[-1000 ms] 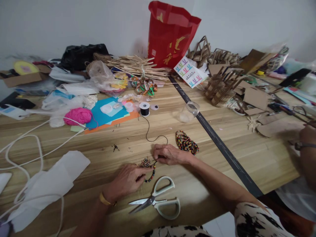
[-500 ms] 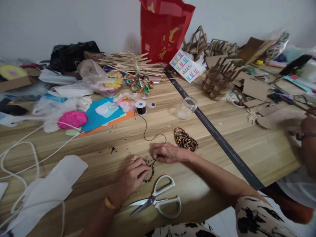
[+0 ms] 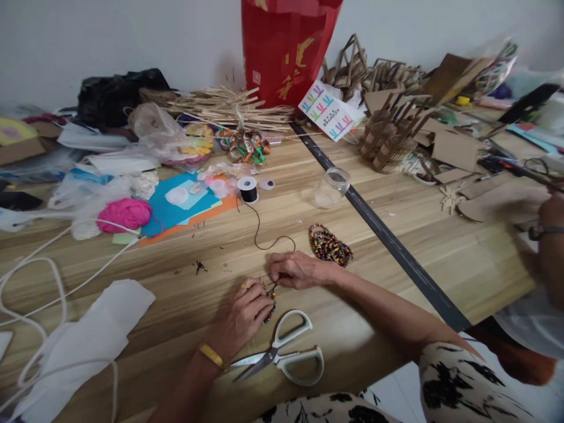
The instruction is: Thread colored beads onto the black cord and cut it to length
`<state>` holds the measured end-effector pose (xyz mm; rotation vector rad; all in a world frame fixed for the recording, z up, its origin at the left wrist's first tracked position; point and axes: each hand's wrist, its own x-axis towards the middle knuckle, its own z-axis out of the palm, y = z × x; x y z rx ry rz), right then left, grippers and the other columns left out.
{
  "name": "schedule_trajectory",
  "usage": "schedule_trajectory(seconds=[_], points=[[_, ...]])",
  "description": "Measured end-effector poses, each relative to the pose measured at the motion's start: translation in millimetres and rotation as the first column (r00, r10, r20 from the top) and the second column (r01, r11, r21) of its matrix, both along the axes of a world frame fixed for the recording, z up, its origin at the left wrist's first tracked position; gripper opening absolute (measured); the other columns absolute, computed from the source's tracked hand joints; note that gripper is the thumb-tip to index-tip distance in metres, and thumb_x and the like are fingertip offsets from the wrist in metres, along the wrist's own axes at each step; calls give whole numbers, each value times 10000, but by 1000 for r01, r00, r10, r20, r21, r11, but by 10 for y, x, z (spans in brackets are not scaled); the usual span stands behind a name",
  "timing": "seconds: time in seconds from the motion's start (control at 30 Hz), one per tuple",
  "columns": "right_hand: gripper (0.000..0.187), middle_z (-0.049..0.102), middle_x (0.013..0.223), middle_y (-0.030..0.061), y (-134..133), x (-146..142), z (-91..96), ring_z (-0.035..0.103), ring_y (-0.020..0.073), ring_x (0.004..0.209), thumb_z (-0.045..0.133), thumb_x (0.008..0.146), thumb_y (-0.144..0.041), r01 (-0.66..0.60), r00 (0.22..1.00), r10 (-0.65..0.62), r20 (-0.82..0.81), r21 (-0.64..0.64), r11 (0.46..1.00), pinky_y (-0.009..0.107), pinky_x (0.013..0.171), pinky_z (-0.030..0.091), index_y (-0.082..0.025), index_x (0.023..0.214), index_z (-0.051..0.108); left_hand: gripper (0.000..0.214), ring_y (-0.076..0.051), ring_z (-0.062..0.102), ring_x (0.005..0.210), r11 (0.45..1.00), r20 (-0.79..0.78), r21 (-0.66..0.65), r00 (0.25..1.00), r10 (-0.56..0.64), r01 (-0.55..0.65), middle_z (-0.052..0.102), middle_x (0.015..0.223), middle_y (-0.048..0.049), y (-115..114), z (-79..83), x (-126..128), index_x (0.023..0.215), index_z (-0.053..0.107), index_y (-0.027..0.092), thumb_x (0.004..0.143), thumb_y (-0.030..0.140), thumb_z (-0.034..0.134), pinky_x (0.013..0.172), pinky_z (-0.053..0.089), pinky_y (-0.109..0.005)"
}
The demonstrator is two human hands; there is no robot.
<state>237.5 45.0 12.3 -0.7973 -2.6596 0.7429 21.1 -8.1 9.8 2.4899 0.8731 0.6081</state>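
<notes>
While a short strand of small multicoloured beads (image 3: 269, 306) is being pinched between the fingertips of the left hand (image 3: 244, 314), the thin black cord (image 3: 258, 232) is being nipped by the right hand (image 3: 296, 270) just beside it — both grips are being kept pressed together on the wooden table (image 3: 440, 258). From the right-hand pinch the cord is being led away, looping back to a black spool (image 3: 247, 189) well beyond the hands. A heap of the same coloured wooden beads (image 3: 330, 245) is lying just past the right wrist, and a pair of pale-handled scissors (image 3: 284, 355) is resting near the left hand, on the body side, untouched.

Judged from this, the stringing or knotting step is being worked, with the beaded end being steadied while the cord is being drawn tight. What is being called for next is fine, steady tension — the cord end is being held very close to the beads, so a slip could let them slide off. Whether a knot is already being formed cannot be told; the fingers are covering it.
</notes>
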Motion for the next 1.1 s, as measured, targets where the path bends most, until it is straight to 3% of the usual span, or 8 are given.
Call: schedule_trajectory(seconds=[1.1], points=[[60,551,925,34,0,-14,21,553,125,792,542,852,-131,-6,1000,6,27,7,1000,200,662,396,-161,870,591,142,-188,531,911,994,-5,-46,995,-96,96,627,817,-42,2,1,-50,802,655,174,883,147,541,831,463,-332]])
